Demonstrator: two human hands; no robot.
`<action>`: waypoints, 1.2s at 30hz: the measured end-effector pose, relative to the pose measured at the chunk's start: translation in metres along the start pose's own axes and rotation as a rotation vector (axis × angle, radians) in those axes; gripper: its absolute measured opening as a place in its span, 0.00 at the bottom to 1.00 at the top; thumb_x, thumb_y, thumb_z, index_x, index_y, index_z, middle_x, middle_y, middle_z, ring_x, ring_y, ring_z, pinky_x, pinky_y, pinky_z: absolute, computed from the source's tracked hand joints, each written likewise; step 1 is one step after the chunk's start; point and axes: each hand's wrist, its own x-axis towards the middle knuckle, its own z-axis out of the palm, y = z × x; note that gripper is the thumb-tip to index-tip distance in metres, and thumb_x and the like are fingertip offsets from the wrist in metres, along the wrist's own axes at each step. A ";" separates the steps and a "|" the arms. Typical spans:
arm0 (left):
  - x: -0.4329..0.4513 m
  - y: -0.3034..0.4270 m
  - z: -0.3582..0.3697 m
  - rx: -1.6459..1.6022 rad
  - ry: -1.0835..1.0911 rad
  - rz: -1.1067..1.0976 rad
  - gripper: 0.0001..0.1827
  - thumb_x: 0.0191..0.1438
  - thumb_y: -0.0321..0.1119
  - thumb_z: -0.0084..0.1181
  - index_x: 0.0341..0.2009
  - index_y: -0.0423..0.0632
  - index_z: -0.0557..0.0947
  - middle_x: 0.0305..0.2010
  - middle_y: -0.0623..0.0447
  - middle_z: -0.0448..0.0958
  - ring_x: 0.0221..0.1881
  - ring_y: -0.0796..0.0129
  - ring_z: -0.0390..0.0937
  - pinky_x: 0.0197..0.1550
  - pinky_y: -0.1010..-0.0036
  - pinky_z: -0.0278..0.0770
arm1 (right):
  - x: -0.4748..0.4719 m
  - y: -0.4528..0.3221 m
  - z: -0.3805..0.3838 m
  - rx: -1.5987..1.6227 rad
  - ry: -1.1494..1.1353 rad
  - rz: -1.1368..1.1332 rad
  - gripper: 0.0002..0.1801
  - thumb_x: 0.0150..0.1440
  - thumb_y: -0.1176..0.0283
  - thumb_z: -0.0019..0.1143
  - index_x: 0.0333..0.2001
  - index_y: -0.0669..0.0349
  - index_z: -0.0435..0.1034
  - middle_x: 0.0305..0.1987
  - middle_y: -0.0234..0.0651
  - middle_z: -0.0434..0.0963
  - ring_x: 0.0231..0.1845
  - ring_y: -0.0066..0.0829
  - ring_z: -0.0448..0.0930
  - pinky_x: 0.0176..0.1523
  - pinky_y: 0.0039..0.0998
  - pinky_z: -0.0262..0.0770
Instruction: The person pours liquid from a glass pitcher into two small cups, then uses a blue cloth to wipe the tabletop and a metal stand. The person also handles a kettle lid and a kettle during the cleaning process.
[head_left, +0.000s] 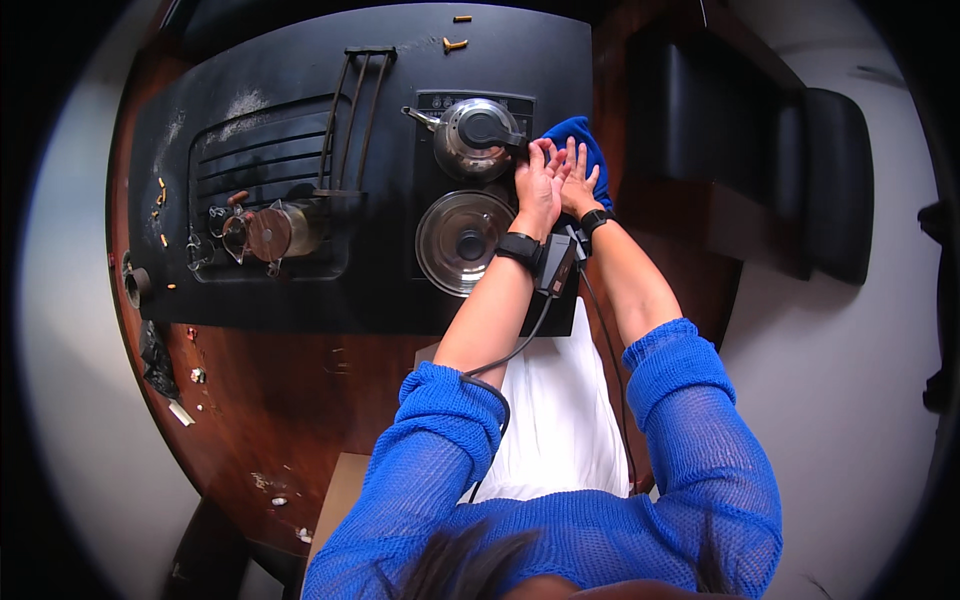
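Observation:
My left hand (541, 184) is beside the black handle of a stainless steel kettle (474, 161), its fingers loosely bent and its palm turned toward my right hand. Whether the fingertips touch the handle is hard to tell. My right hand (580, 180) lies over a bunched blue cloth (596, 154) at the right edge of the black tea tray (375, 304), with fingers spread. The kettle stands on a built-in heating unit (424, 169), spout to the left. Nearer me, a round glass pot (435, 251) has a glass lid with a black knob.
Left of the heater, a dark metal rack (362, 120) lies near a glass teapot with a wooden lid (268, 234). Cigarette butts (454, 46) and pale ash (244, 105) dot the tray. A black chair (832, 187) stands right. Cables (525, 341) trail from wrist-worn devices.

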 end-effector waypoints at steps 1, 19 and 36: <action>0.002 -0.003 -0.002 0.022 0.000 0.038 0.16 0.59 0.48 0.45 0.43 0.50 0.69 0.43 0.54 0.69 0.43 0.65 0.70 0.47 0.64 0.68 | -0.001 0.002 0.002 0.000 0.022 -0.032 0.35 0.59 0.53 0.31 0.67 0.35 0.32 0.72 0.34 0.22 0.72 0.42 0.23 0.64 0.62 0.25; 0.012 -0.022 0.005 0.216 0.406 0.261 0.14 0.60 0.50 0.43 0.39 0.56 0.72 0.33 0.59 0.73 0.25 0.74 0.67 0.29 0.76 0.69 | -0.066 0.054 0.017 -0.197 0.169 -0.909 0.29 0.52 0.53 0.42 0.58 0.45 0.61 0.70 0.40 0.45 0.71 0.43 0.40 0.63 0.63 0.30; -0.006 -0.012 0.023 0.181 0.457 0.225 0.14 0.61 0.47 0.41 0.42 0.53 0.72 0.41 0.56 0.73 0.36 0.67 0.73 0.36 0.71 0.71 | 0.089 0.038 -0.052 -0.058 0.316 -0.618 0.36 0.50 0.53 0.47 0.64 0.41 0.52 0.71 0.39 0.42 0.71 0.43 0.39 0.63 0.64 0.32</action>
